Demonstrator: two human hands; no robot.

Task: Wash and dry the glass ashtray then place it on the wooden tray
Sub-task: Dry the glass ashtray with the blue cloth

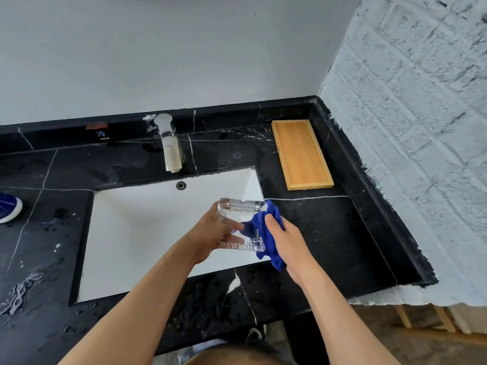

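Note:
A square clear glass ashtray with ribbed walls is held tilted on its side above the right end of the white sink. My left hand grips it from the left, fingers showing through the glass. My right hand presses a blue cloth against the ashtray's right side and inside. The wooden tray lies bare on the black counter at the back right, beyond both hands.
A metal faucet stands behind the sink, no water running. The black marble counter is wet with droplets, mostly at the left and front. A blue and white object pokes in at the left edge. A white brick wall bounds the right.

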